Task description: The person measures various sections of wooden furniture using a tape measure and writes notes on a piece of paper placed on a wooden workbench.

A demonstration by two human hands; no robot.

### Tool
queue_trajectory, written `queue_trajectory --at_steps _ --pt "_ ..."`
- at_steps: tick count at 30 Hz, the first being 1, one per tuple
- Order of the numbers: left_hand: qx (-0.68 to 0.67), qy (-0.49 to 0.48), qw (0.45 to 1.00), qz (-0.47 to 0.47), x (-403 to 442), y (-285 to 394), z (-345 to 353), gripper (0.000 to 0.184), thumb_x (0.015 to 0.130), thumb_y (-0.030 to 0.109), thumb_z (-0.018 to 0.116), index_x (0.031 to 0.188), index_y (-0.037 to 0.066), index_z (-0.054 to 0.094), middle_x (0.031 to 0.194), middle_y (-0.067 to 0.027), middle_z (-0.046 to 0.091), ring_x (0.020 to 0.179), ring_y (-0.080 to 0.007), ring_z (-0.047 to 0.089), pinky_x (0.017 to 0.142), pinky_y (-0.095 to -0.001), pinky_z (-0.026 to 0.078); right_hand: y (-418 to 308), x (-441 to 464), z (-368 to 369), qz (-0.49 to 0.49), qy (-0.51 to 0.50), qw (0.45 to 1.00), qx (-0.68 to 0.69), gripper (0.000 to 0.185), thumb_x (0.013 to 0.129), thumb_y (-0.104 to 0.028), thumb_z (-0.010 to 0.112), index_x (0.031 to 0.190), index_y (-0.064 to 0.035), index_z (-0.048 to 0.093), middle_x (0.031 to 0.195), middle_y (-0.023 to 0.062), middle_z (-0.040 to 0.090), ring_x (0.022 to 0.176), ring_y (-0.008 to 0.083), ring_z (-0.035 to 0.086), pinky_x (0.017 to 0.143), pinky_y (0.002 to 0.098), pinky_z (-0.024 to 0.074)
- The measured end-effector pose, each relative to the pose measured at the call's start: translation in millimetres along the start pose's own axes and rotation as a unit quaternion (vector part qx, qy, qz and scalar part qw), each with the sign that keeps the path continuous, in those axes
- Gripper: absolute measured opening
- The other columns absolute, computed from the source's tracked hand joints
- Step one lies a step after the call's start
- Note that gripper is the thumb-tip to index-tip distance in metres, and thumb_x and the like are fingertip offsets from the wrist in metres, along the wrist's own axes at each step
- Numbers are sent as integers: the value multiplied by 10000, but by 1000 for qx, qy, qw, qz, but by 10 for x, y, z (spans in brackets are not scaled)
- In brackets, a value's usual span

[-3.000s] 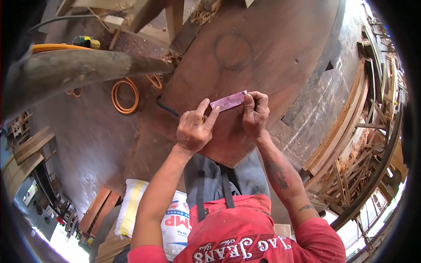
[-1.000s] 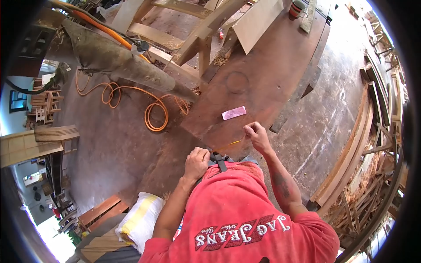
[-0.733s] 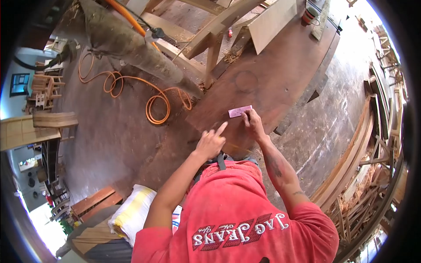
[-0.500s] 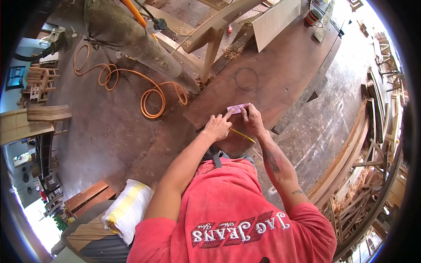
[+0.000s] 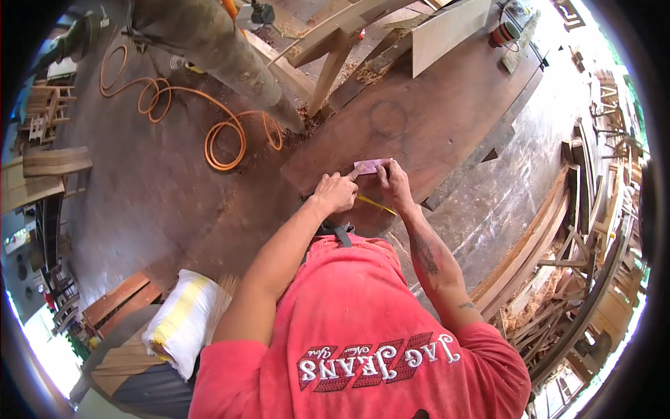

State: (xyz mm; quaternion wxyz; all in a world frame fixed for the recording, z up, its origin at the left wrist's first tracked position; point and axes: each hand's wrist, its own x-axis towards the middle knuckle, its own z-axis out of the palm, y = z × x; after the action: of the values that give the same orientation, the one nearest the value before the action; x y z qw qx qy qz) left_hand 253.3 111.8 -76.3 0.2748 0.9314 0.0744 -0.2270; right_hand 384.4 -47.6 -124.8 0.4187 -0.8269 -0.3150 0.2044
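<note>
A small flat pink-purple piece (image 5: 366, 167), like folded paper or sandpaper, is held between both hands over a reddish-brown wooden board (image 5: 436, 105). My right hand (image 5: 396, 185) pinches its right end with thumb and fingers. At the left end, my left hand (image 5: 336, 192) presses the piece with an outstretched index finger, its other fingers curled under. Below the hands a thin yellow strip (image 5: 377, 204), like a measuring tape, slants down to the right. One end of it is hidden by my left hand. A faint circle (image 5: 388, 119) is drawn on the board beyond the piece.
An orange hose (image 5: 225, 143) lies coiled on the floor at the left, beside a thick post (image 5: 223, 63). A power tool (image 5: 504, 33) stands on the board's far end. A white-and-yellow sack (image 5: 183, 318) is at lower left. Timber (image 5: 537, 244) lines the right.
The view has shifted slightly, so the scene sits a little further left and higher. Both hands stay at the pink piece, with my left index finger still on its left end.
</note>
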Motion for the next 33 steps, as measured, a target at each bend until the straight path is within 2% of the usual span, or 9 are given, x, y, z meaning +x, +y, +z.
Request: queue_trajectory --at_steps 4,7,9,12,18,19,25,29,33 --pt "-13 -7 1000 -5 17 -25 44 243 874 243 556 887 142 776 1508 -31 478 1050 -365 660 888 -552 518 -79 -4 -29 23 7 1000 3 174 967 -163 597 974 8 568 893 239 623 846 426 626 739 466 501" --pt "-10 -13 1000 -4 6 -8 2 244 877 245 557 883 128 771 1509 -24 475 1038 -367 663 881 -552 521 -41 -16 -25 7 -1 1000 4 160 961 -148 608 976 5 566 899 236 622 842 421 628 738 462 502" --pt "-9 -30 999 -7 -1 19 -59 245 875 230 561 928 133 780 1554 -20 418 1067 -359 653 899 -538 515 53 -51 27 -22 -8 1000 -4 151 954 -134 616 974 4 560 906 235 620 842 421 628 738 463 503" --pt "-2 -32 999 -8 7 22 -26 248 877 224 564 949 134 784 1591 -13 364 1081 -350 648 906 -530 512 65 -84 55 -71 17 997 -33 157 962 -136 624 951 10 567 862 211 622 791 372 632 703 420 505" --pt "-4 -17 1000 5 1 -4 9 238 878 239 568 915 121 771 1592 -13 360 1056 -359 654 891 -544 516 45 18 -39 -42 -19 999 -22 147 961 -131 618 971 3 559 874 219 613 806 393 625 718 433 502" --pt "-8 -11 1000 8 0 -7 12 236 876 240 569 896 112 765 1586 -15 367 1046 -368 657 885 -551 519 9 19 -63 -22 -38 999 -18 164 960 -141 614 968 2 534 891 241 609 835 431 619 721 467 496" --pt "-7 0 1000 13 27 -24 60 228 880 245 566 878 131 764 1588 -7 362 1019 -362 659 878 -531 525 -114 16 -82 -62 -26 997 -26 161 975 -142 612 975 12 568 835 195 628 730 309 626 682 396 502" --pt "-7 -66 998 -13 37 38 -54 248 858 195 563 966 154 782 1617 -4 314 1136 -345 617 958 -519 483 -182 62 -38 27 7 999 47 168 982 -149 618 975 16 593 798 145 646 735 218 629 673 362 505" --pt "-2 -69 998 -10 39 52 -53 259 853 188 563 988 157 782 1627 -3 292 1143 -344 617 968 -510 484 -34 83 -73 21 -8 999 26 169 974 -151 627 974 14 591 806 168 640 731 243 629 687 365 506"
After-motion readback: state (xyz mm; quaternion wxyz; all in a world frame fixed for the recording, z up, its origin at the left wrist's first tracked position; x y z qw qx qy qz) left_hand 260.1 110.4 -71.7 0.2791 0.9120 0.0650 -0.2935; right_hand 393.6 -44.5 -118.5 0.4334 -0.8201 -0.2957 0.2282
